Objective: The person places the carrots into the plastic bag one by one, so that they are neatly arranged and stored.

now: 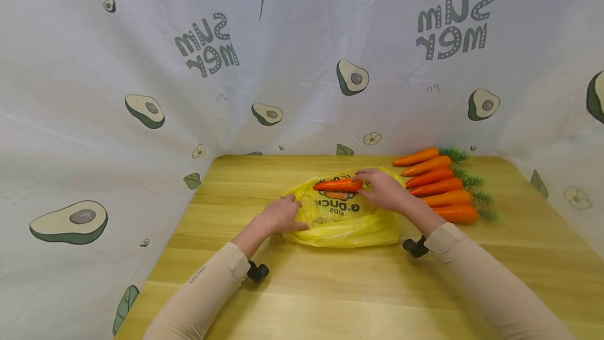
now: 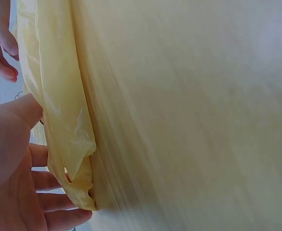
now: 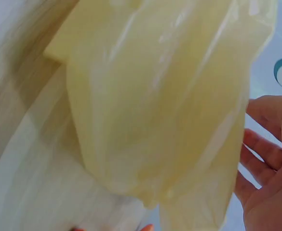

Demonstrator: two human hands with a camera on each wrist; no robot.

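A yellow plastic bag [image 1: 358,232] with printed lettering lies on the wooden table. On its top lies an orange-red carrot [image 1: 337,186], its tip towards the left. My right hand [image 1: 383,189] is at the carrot's thick end, which its fingers partly cover. In the right wrist view the fingers of that hand are apart and loosely bent, their tips hidden behind the bag. At the bag's left end, my left hand [image 1: 283,215] touches the plastic with spread fingers, as the left wrist view also shows. The carrot's leafy end is hidden.
Several carrots with green tops, among them an orange carrot [image 1: 455,214], lie in a row at the table's right. A pale curtain [image 1: 302,67] printed with avocados hangs behind and beside the wooden table [image 1: 321,298].
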